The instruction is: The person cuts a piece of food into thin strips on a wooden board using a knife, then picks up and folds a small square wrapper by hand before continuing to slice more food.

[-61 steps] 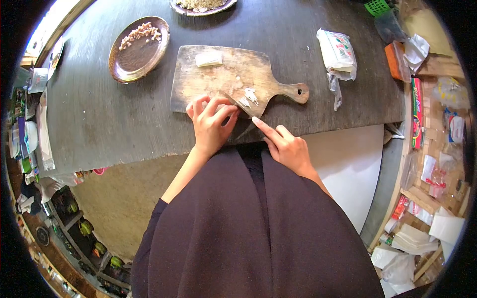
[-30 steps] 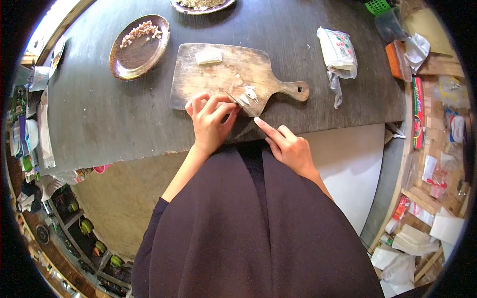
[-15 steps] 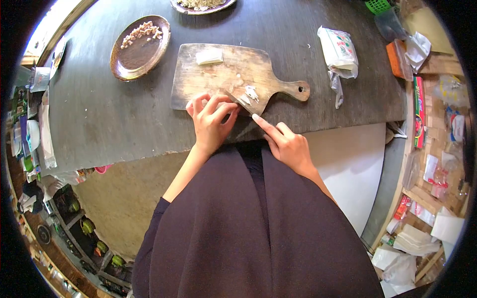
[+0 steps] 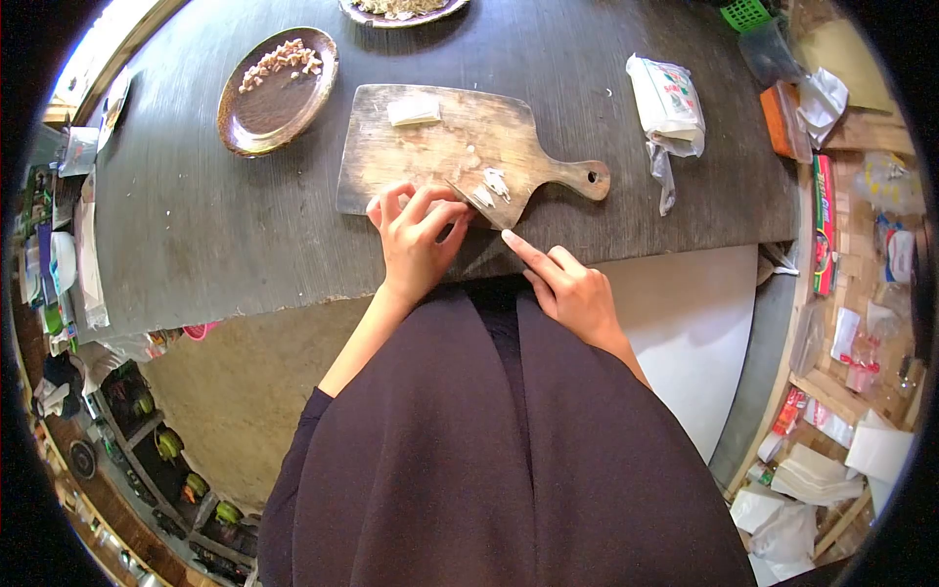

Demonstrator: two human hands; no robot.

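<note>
On the table's near side lies a wooden cutting board (image 4: 411,152) with its handle to the right. My right hand (image 4: 575,295) grips a knife (image 4: 479,207), index finger stretched along the back of the blade. The blade slants over the board's front edge, close to the fingertips of my left hand (image 4: 416,240). Those left fingers are bent and pinched down on the board; what they hold is hidden beneath them. Thin white cut strips (image 4: 496,182) lie just beyond the blade. A pale rectangular slab (image 4: 414,110) rests at the back of the board.
A brown oval plate (image 4: 269,117) with small diced pieces stands at the back left. Another plate (image 4: 406,20) holds pale shreds. To the right lie a white plastic packet (image 4: 667,103) and an orange box (image 4: 784,119). Shelving with packages (image 4: 812,474) runs down the right side.
My right hand and the knife have shifted very slightly to the right. The left hand stays in nearly the same place, and the cut strips look unchanged.
</note>
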